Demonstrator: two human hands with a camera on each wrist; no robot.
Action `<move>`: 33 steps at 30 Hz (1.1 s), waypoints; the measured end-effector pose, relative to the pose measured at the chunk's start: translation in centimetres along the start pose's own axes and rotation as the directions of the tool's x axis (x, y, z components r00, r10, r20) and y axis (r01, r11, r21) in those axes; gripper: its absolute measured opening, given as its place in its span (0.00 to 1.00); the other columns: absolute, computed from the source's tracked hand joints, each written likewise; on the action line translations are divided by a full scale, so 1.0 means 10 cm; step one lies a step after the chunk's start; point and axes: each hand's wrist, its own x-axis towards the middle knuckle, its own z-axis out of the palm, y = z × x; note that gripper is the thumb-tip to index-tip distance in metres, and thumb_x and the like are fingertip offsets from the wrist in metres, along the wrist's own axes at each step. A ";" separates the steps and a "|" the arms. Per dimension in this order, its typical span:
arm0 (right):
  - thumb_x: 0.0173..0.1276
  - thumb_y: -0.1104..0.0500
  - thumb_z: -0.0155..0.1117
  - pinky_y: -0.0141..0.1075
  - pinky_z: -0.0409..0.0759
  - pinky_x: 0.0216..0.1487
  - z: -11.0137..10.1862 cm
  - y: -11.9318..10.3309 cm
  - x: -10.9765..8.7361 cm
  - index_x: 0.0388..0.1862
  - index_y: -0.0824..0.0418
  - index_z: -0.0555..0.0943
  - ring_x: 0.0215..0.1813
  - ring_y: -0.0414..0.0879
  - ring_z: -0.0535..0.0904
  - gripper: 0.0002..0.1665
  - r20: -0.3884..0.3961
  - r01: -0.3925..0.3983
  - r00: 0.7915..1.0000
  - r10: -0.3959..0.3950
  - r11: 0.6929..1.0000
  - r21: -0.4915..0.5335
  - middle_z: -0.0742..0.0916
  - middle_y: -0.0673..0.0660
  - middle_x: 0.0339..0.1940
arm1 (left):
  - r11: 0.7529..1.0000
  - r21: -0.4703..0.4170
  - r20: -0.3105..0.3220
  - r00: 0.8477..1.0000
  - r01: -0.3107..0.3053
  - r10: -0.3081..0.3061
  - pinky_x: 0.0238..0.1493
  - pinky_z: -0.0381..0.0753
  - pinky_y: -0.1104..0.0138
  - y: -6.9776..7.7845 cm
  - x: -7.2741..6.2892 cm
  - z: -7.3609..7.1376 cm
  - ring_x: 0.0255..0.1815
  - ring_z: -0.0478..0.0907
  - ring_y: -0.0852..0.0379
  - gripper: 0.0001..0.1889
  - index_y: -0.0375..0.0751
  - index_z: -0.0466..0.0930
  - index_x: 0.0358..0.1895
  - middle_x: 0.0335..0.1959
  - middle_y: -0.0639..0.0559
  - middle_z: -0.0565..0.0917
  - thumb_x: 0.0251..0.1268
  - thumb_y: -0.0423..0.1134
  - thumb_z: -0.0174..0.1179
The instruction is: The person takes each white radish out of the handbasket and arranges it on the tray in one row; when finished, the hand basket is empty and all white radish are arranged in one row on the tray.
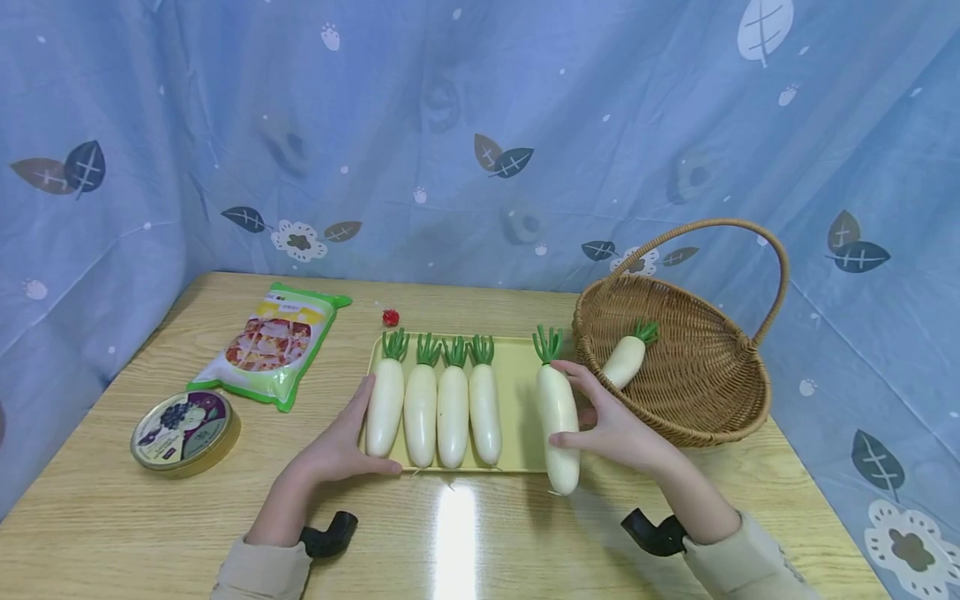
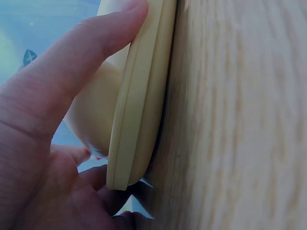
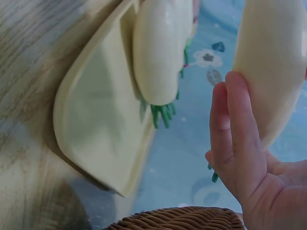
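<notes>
My right hand [image 1: 611, 425] grips a white radish [image 1: 557, 417] with green tops, thumb on one side and fingers on the other. It holds the radish over the right part of a pale yellow tray [image 1: 521, 400]; in the right wrist view the held radish [image 3: 273, 62] is apart from the tray [image 3: 103, 115]. Several more white radishes [image 1: 452, 417] lie side by side in the tray's left part, tops pointing away. My left hand [image 1: 341, 446] holds the tray's near left corner, its thumb [image 2: 91, 50] along the front rim and its fingers around the left side, partly hidden.
On the right stands a wicker basket [image 1: 690, 408] with a tall handle and one radish [image 1: 626, 360] inside. At left lie a green-edged food packet [image 1: 273, 346] and a round tin [image 1: 183, 433]. A small red object [image 1: 391, 317] sits behind the tray. Patterned blue cloth [image 1: 450, 167] hangs behind.
</notes>
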 end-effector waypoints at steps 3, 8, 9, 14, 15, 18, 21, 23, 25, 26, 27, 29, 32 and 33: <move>0.53 0.60 0.70 0.41 0.78 0.40 0.02 0.03 0.05 0.70 0.50 0.51 0.43 0.54 0.79 0.51 0.013 -0.013 1.000 0.013 1.000 0.009 0.62 0.68 0.65 | 1.000 -0.008 0.002 1.000 0.000 0.000 0.66 0.42 0.45 0.00 -0.01 0.00 0.71 0.35 0.37 0.71 0.35 0.27 0.71 0.72 0.35 0.34 0.32 0.52 0.76; 0.53 0.62 0.70 0.42 0.80 0.35 0.06 0.08 0.13 0.71 0.51 0.50 0.38 0.52 0.80 0.52 0.036 -0.034 0.999 0.033 0.999 0.031 0.61 0.70 0.65 | 1.000 -0.022 0.005 1.000 -0.001 0.001 0.66 0.42 0.44 0.00 -0.02 -0.01 0.71 0.35 0.37 0.70 0.35 0.26 0.71 0.72 0.35 0.35 0.33 0.50 0.76; 0.52 0.63 0.70 0.42 0.80 0.33 0.07 0.09 0.15 0.71 0.51 0.50 0.36 0.51 0.79 0.53 0.037 -0.040 0.999 0.039 0.999 0.028 0.60 0.70 0.65 | 1.000 -0.021 0.004 1.000 -0.002 0.002 0.66 0.42 0.44 0.00 -0.02 -0.01 0.71 0.35 0.37 0.70 0.35 0.26 0.71 0.72 0.35 0.35 0.33 0.51 0.76; 0.53 0.62 0.70 0.41 0.79 0.34 0.11 0.13 0.23 0.71 0.49 0.50 0.37 0.51 0.79 0.52 0.043 -0.089 0.995 0.087 0.995 0.033 0.56 0.71 0.67 | 1.000 -0.026 0.003 1.000 -0.001 0.001 0.65 0.43 0.44 0.00 -0.02 -0.01 0.71 0.36 0.37 0.70 0.36 0.26 0.71 0.72 0.35 0.35 0.33 0.50 0.76; 0.53 0.61 0.69 0.42 0.79 0.35 0.12 0.14 0.25 0.71 0.49 0.49 0.38 0.51 0.79 0.52 0.047 -0.097 0.994 0.095 0.995 0.038 0.55 0.71 0.67 | 1.000 -0.029 0.002 1.000 0.000 0.000 0.65 0.43 0.44 0.00 -0.02 -0.01 0.71 0.36 0.37 0.70 0.37 0.26 0.71 0.72 0.35 0.35 0.33 0.50 0.76; 0.54 0.60 0.69 0.42 0.79 0.36 0.14 0.16 0.31 0.71 0.48 0.49 0.40 0.51 0.80 0.52 0.058 -0.127 0.991 0.124 0.991 0.046 0.54 0.71 0.68 | 0.999 -0.033 -0.001 1.000 -0.001 0.001 0.65 0.42 0.44 0.00 -0.02 -0.02 0.70 0.36 0.37 0.71 0.38 0.26 0.71 0.72 0.35 0.35 0.32 0.50 0.76; 0.54 0.59 0.69 0.42 0.79 0.36 0.16 0.19 0.37 0.72 0.48 0.48 0.41 0.51 0.80 0.53 0.071 -0.149 0.987 0.146 0.988 0.048 0.52 0.70 0.70 | 0.999 -0.038 -0.001 1.000 -0.004 0.004 0.65 0.42 0.44 0.00 -0.02 -0.02 0.71 0.36 0.37 0.71 0.39 0.26 0.71 0.72 0.35 0.35 0.32 0.50 0.76; 0.54 0.59 0.69 0.42 0.79 0.37 0.18 0.20 0.41 0.72 0.48 0.48 0.40 0.52 0.80 0.53 0.080 -0.156 0.985 0.152 0.986 0.056 0.51 0.69 0.70 | 0.999 -0.040 -0.001 1.000 -0.009 0.009 0.65 0.42 0.44 -0.01 -0.01 -0.02 0.71 0.36 0.38 0.71 0.39 0.26 0.71 0.72 0.36 0.35 0.31 0.50 0.76; 0.54 0.60 0.69 0.41 0.79 0.38 0.19 0.20 0.43 0.72 0.49 0.47 0.41 0.52 0.80 0.53 0.087 -0.161 0.984 0.155 0.985 0.067 0.50 0.70 0.70 | 0.999 -0.045 0.001 1.000 -0.011 0.011 0.65 0.42 0.44 -0.01 -0.01 -0.01 0.71 0.36 0.38 0.71 0.38 0.26 0.71 0.72 0.36 0.35 0.31 0.50 0.76; 0.55 0.60 0.68 0.41 0.79 0.38 0.20 0.21 0.44 0.72 0.49 0.47 0.41 0.52 0.80 0.53 0.090 -0.163 0.984 0.156 0.984 0.073 0.50 0.70 0.70 | 0.999 -0.047 0.001 1.000 -0.013 0.013 0.65 0.42 0.44 -0.01 0.00 -0.01 0.71 0.36 0.38 0.71 0.38 0.26 0.71 0.72 0.35 0.35 0.31 0.50 0.76; 0.54 0.61 0.68 0.42 0.79 0.38 0.20 0.21 0.46 0.72 0.49 0.48 0.41 0.52 0.80 0.52 0.087 -0.169 0.983 0.162 0.983 0.076 0.50 0.70 0.70 | 0.999 -0.048 0.001 1.000 -0.015 0.015 0.65 0.42 0.44 -0.01 0.00 -0.01 0.71 0.36 0.38 0.71 0.38 0.26 0.71 0.72 0.35 0.35 0.31 0.50 0.76; 0.54 0.61 0.69 0.42 0.79 0.39 0.22 0.23 0.48 0.71 0.49 0.49 0.41 0.52 0.80 0.52 0.085 -0.181 0.981 0.175 0.980 0.079 0.50 0.71 0.70 | 0.999 -0.049 0.002 1.000 -0.015 0.015 0.65 0.42 0.44 -0.01 0.00 -0.01 0.71 0.36 0.38 0.71 0.38 0.26 0.71 0.72 0.35 0.35 0.31 0.50 0.76; 0.55 0.61 0.68 0.43 0.79 0.40 0.23 0.26 0.52 0.71 0.49 0.49 0.44 0.54 0.79 0.52 0.087 -0.200 0.977 0.193 0.976 0.085 0.50 0.71 0.70 | 0.999 -0.043 0.002 1.000 -0.015 0.016 0.65 0.42 0.44 -0.01 0.01 -0.01 0.71 0.36 0.38 0.71 0.37 0.26 0.71 0.72 0.35 0.35 0.31 0.50 0.76; 0.55 0.62 0.68 0.43 0.79 0.40 0.23 0.26 0.53 0.71 0.49 0.49 0.46 0.55 0.78 0.52 0.085 -0.205 0.977 0.197 0.975 0.089 0.50 0.71 0.70 | 0.999 -0.038 0.002 1.000 -0.014 0.014 0.65 0.43 0.44 -0.01 0.01 -0.01 0.71 0.36 0.38 0.71 0.37 0.26 0.71 0.72 0.35 0.35 0.31 0.51 0.76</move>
